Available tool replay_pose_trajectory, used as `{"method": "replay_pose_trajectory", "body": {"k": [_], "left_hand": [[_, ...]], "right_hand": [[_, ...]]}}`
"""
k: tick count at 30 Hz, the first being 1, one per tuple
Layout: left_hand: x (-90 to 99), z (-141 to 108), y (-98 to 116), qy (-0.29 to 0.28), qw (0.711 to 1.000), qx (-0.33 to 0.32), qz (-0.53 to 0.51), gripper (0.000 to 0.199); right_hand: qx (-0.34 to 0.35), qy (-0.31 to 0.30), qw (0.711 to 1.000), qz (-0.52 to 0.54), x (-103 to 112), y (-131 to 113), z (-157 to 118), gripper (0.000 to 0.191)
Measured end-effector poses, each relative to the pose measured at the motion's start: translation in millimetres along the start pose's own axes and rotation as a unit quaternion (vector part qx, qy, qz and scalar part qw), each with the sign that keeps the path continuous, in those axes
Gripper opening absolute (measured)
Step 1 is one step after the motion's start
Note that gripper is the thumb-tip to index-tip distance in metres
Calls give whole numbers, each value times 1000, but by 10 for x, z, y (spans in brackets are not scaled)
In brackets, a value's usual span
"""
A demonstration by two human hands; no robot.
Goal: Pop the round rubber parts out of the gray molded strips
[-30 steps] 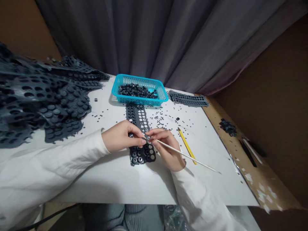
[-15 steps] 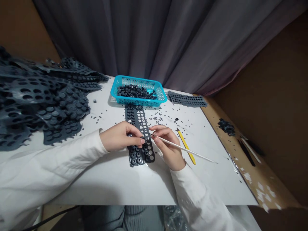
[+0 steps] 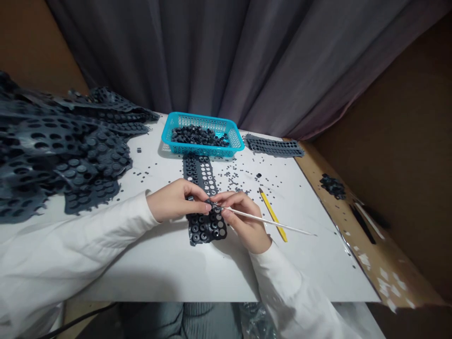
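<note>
Both engaged, I see: left hand (image 3: 181, 198) pinches a dark piece (image 3: 209, 203), likely steadying it for the white stick (image 3: 263, 219) right hand (image 3: 248, 220) grips.

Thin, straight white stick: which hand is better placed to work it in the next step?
Likely the right hand: it grips the stick near one end. The left hand, fingers and thumb pinched at the black studded rubbery strip, seems occupied.
</note>
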State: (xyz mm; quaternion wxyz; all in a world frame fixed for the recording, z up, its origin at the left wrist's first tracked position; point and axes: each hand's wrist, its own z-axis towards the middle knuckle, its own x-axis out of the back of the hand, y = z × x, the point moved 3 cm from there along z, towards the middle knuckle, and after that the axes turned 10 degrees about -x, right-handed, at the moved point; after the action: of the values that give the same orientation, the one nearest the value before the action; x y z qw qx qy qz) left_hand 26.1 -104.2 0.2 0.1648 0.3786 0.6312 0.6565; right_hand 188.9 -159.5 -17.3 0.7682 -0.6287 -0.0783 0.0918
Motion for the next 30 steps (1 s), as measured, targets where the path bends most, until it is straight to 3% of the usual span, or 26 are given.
{"method": "replay_pose_trajectory", "body": {"k": [11, 17, 30], "left_hand": [[12, -9, 26, 3, 999, -31, 19, 26], [6, -32, 69, 35, 998, -43, 40, 24], [0, -35, 78, 31, 996, -47, 73, 22]], "right_hand": [[10, 27, 999, 36, 20, -21, 14, 3], [19, 16, 1000, -1, 14, -31, 7, 2], [17, 4, 1000, -11, 8, -30, 0, 2]]}}
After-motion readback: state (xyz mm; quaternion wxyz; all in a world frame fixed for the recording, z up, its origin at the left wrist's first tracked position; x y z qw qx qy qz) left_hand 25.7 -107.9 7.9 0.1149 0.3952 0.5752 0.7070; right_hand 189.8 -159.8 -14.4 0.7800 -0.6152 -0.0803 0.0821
